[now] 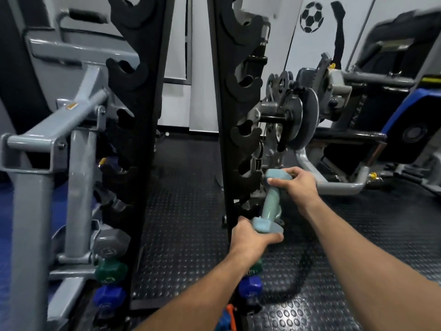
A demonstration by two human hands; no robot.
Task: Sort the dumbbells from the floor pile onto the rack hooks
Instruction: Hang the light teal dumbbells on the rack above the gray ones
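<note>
Dumbbells in view: one pale teal dumbbell (270, 201), one grey dumbbell (112, 242), one green dumbbell (111, 271) and one blue dumbbell (108, 296), the last three counted by their left ends. Black rack uprights (140, 115): two. Hands: two, a left hand (250, 237) and a right hand (298, 185); weight machines: two.

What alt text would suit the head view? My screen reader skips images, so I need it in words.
Both hands hold a pale teal dumbbell beside the black rack's right upright: the left hand grips its near head, the right hand its far head. Grey, green and blue dumbbells sit low on the left upright, over studded black floor matting.
</note>
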